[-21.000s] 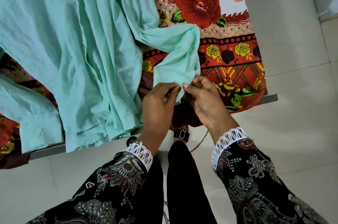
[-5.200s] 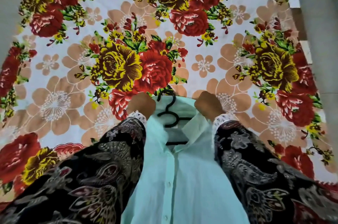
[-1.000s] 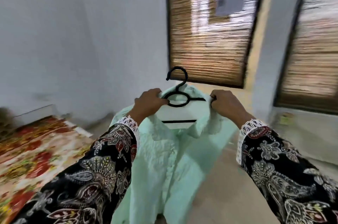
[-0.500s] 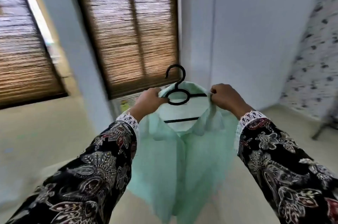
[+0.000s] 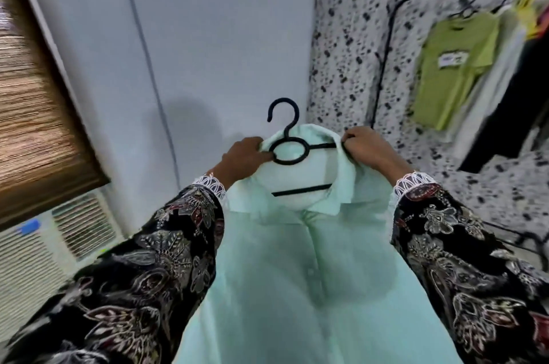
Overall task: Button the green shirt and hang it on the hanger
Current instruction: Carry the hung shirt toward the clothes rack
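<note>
Change: since half a second ago the bamboo blind has slid to the far left, and a speckled wall and clothes rail have come into sight at right.
Shirt: pale mint-green buttoned cotton shirt [image 5: 312,280], held up in mid-air between both arms, placket closed, collar draped over the hanger.
Hanger: black plastic hanger with open hook [image 5: 286,140], hook upright and free.
Left hand [image 5: 243,160]: fingers curled, gripping the shirt's left shoulder and hanger.
Right hand [image 5: 370,149]: fingers curled, pinching the right shoulder over the hanger arm.
Background: black metal clothes rail [image 5: 386,36] at far right carries a lime-green T-shirt [image 5: 454,63]; brown bamboo blind [image 5: 32,114] at left.
</note>
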